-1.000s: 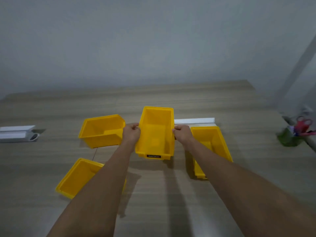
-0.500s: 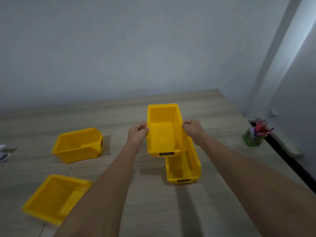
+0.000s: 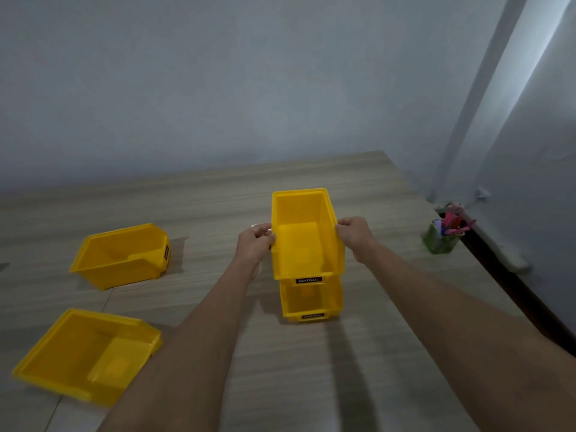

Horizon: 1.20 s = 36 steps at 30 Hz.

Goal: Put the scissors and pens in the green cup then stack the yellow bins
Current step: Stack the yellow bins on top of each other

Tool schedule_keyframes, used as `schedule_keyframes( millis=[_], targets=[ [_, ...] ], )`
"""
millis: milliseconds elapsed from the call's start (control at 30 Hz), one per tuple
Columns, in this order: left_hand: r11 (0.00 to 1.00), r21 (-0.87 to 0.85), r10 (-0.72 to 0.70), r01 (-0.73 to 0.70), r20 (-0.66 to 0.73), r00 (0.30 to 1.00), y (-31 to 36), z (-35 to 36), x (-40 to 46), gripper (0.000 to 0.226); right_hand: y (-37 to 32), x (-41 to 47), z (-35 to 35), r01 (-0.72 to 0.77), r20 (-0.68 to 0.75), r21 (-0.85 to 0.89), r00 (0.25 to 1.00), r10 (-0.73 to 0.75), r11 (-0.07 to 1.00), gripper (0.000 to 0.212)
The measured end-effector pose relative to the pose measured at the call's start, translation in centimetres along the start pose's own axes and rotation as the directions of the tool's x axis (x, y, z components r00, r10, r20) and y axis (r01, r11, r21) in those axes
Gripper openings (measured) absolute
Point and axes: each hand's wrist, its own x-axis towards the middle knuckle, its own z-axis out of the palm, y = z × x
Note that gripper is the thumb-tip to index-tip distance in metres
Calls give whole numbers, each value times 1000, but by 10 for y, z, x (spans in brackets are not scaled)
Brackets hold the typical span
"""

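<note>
While your left hand [image 3: 254, 244] and right hand [image 3: 353, 236] grip the top bin [image 3: 304, 241], it sits over a second bin [image 3: 310, 302]. Wood-grain table [image 3: 311, 369], grey wall [image 3: 218, 88] behind.

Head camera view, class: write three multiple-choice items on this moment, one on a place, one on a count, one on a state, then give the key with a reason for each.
1. Where does the green cup stand?
A. near the table's right edge
B. between the two loose bins at left
C. inside a bin

2. How many yellow bins are in view?
A. two
B. three
C. four

3. What are the hands doing?
A. resting flat on the table
B. both gripping the sides of the upper bin
C. one lifting the cup

Key:
1 A: the cup sits at the far right, by the table edge near the wall.
2 C: the upper bin, the lower bin under it, the back left bin and the front left bin.
3 B: the left hand and right hand curl round its side rims.
</note>
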Motion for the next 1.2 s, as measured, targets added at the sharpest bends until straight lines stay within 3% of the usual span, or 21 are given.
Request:
schedule_keyframes(
  millis=[467,1200],
  targets=[
    [998,30,-61,62,-12,998,-21,5,-5,41,22,5,6,-31,61,-13,998,32,999,34],
    [997,23,-69,69,-1,998,-26,8,-3,41,27,6,3,-18,25,-15,1000,18,1000,34]
  ],
)
